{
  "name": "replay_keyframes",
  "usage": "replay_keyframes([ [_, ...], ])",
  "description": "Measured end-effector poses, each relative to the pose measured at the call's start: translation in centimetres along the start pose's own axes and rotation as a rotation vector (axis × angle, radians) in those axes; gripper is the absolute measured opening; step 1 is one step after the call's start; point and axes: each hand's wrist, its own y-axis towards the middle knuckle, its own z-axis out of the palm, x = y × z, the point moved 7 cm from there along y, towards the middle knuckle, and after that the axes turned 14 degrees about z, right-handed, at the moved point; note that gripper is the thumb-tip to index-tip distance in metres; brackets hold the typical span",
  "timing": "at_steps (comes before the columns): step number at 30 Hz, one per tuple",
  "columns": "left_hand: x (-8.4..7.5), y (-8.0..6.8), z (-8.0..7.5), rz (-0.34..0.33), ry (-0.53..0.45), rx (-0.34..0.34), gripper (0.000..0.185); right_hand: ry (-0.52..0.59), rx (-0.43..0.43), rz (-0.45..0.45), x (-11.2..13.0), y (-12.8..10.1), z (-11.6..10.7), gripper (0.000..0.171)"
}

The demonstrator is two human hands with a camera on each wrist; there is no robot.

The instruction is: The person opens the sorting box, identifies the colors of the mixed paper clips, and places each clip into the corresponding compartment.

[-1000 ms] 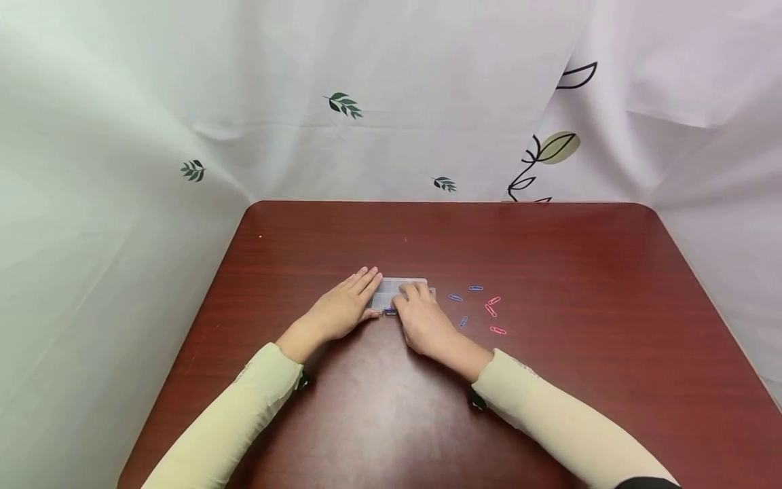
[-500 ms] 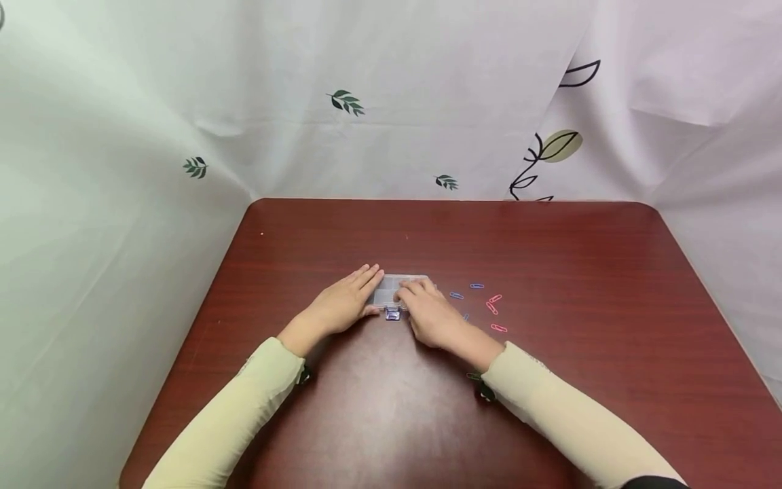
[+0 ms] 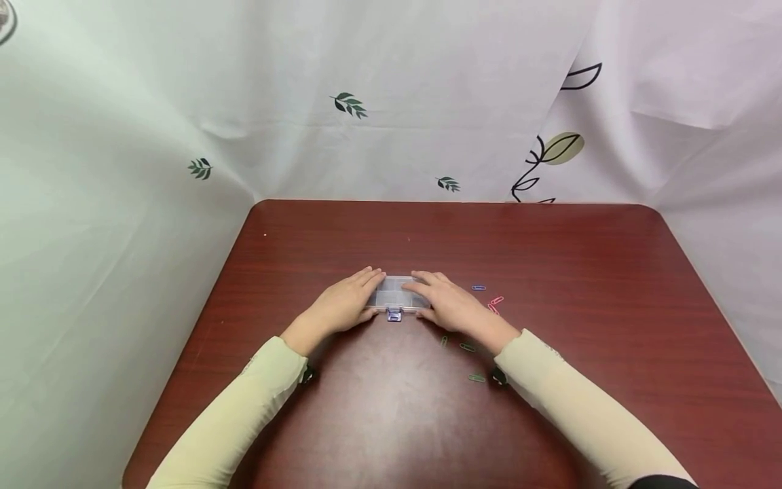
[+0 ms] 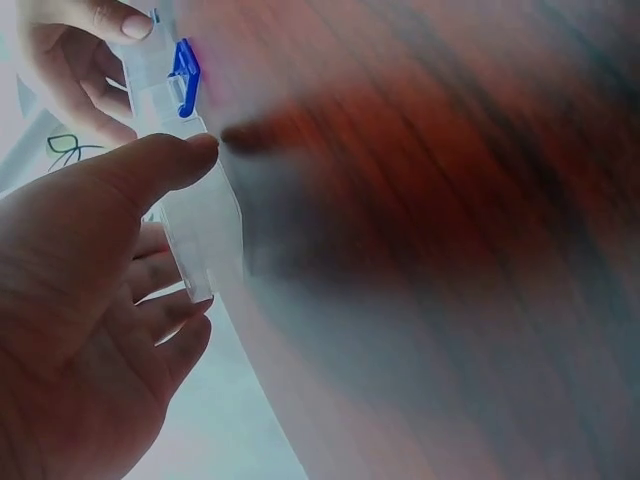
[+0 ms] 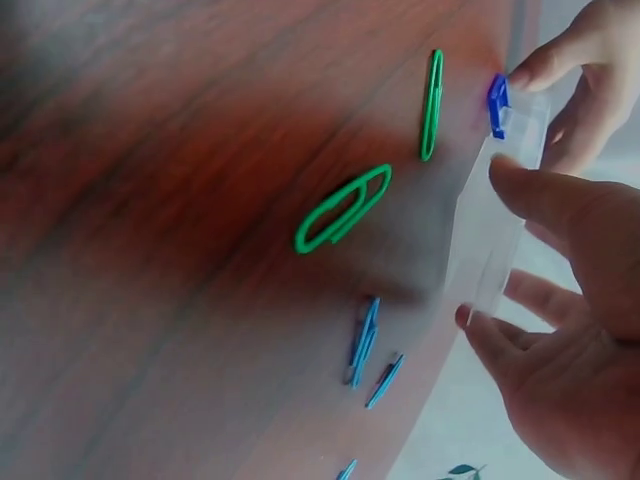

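A small clear plastic compartment box (image 3: 391,295) lies on the table, its blue latch (image 3: 394,315) at the front edge and tilted outward. My left hand (image 3: 338,305) grips the box's left end, thumb at the front edge and fingers toward the far side. At the right end my right hand (image 3: 457,307) holds it likewise, thumb in front and fingers over the top and far side. In the right wrist view the thumb presses the box wall (image 5: 480,230) beside the latch. Whether the lid is fully down cannot be told.
Green paper clips (image 3: 467,347) lie on the brown table (image 3: 342,421) near my right wrist. A blue paper clip (image 3: 478,287) and red paper clips (image 3: 497,300) lie beyond the right hand. Patterned white cloth (image 3: 391,102) hangs behind the table.
My right hand has shifted right, from over the box's top to its right end, uncovering green clips and hiding some others. The latch now juts outward. My left hand has stayed put.
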Motion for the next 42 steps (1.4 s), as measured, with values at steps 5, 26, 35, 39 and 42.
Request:
replay_keyframes([
  [5, 0.0, -0.1, -0.1, -0.006, 0.004, 0.001, 0.072, 0.024, -0.01, -0.003, -0.2, -0.1, -0.2, 0.055],
  [26, 0.3, 0.0, -0.1, -0.031, -0.009, 0.027, 0.076, 0.096, 0.013, 0.0, -0.1, -0.3, -0.6, 0.051],
  [35, 0.6, -0.2, -0.2, -0.045, -0.068, -0.01, 0.078, 0.152, 0.036, 0.04, -0.6, -0.2, -1.1, 0.046],
  [39, 0.6, -0.3, -0.7, -0.019, -0.073, -0.064, 0.081, 0.174, 0.028, 0.017, -0.7, 0.0, -1.4, 0.043],
  [42, 0.6, -0.4, -1.1, -0.011, -0.09, -0.101, 0.085, 0.206, 0.02, 0.006, -0.9, 0.2, -1.5, 0.041],
])
